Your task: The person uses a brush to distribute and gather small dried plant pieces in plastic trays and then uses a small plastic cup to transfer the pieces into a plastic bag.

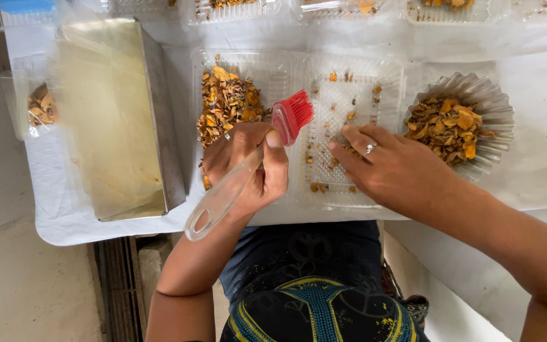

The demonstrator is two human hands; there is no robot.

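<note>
A work table covered in white paper sheeting (539, 171) fills the upper and right parts of the frame, lit evenly by soft daylight. At the upper left a rectangular shiny metal box (112, 120) lies on the sheeting, a loose film of clear plastic over it. Along the left edge runs a pale, bare concrete floor (14, 285), and at lower left sits a dark ribbed grating (115, 285).

Steel box (159, 120) lined with clear film, fluted foil cup (495, 111) of dried orange pieces, white sheet (539, 171)
</note>
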